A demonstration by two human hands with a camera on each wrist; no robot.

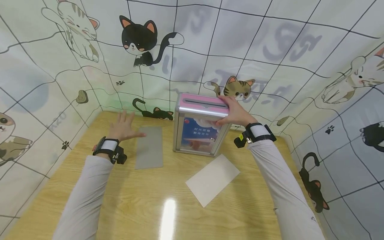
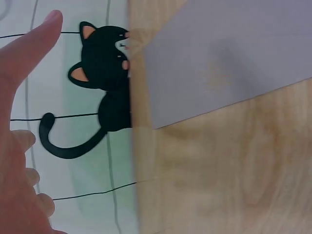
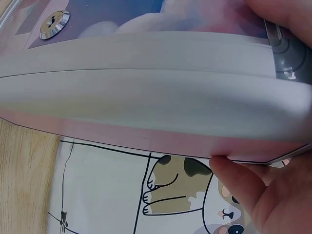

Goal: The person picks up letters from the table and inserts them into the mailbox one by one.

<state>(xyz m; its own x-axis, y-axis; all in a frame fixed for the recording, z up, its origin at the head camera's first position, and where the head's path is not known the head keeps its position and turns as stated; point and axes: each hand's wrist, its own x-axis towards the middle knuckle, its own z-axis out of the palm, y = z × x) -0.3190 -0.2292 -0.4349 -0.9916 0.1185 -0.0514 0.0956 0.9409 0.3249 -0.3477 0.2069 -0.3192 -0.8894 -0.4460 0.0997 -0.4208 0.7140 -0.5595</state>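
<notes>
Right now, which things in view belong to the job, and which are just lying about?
Likely part of the job:
pink-topped box, gripped by the right fingers
grey sheet, beside the left fingers

Apparently just lying about, or backdrop:
white sheet, untouched
cat-print cloth

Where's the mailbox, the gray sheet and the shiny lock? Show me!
Mailbox (image 1: 198, 128), head view: middle of its front panel.
Gray sheet (image 1: 149, 148), head view: middle of its top face.
Lock (image 3: 54, 24), right wrist view: its round metal face.

My pink-topped, silver-framed rectangular metal box (image 1: 199, 125): blue-pink front picture (image 1: 189, 133). Grey rectangular sheet (image 1: 149, 148). Off-white rectangular card (image 1: 213, 180). Yellow wood-grained tabletop (image 1: 141, 200). White, black-gridded, cat-printed backdrop (image 1: 195, 36).
</notes>
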